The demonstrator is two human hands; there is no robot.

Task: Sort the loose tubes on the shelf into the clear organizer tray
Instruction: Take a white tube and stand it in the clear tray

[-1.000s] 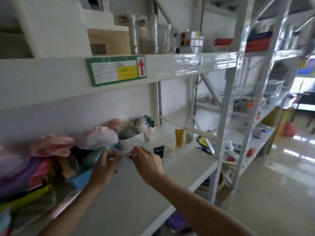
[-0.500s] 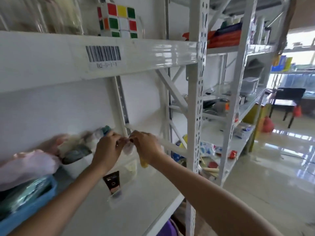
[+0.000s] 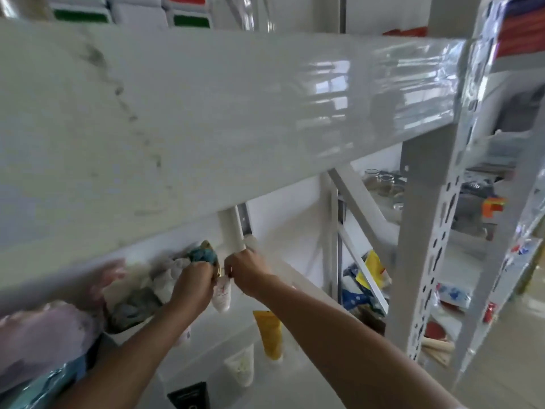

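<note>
Closest to me, low on the shelf board (image 3: 309, 379), stands what looks like the clear organizer tray (image 3: 206, 354), its walls so faint that I can't trace where it ends. A black tube (image 3: 190, 394) stands at its near end, a pale translucent tube (image 3: 240, 368) beyond that, and a yellow tube (image 3: 269, 335) further in. Those three seem to be already sorted, though I cannot tell which compartment each sits in.

Above them both hands meet on one small white tube with pink print (image 3: 221, 295), which hangs cap-down over the tray's far end. The left hand (image 3: 193, 286) is closed around its top, and the right hand (image 3: 246, 271) pinches the same end from the other side. So this tube is held, not yet placed.

Further back, against the wall, a muddle of soft bags and a teal bundle (image 3: 203, 255) lies to the left. Whether more loose tubes are hidden in it I can't say, and the big white beam (image 3: 206, 119) overhead blocks the rest. My guess is the job is partway through, with at least this one still to drop in.
</note>
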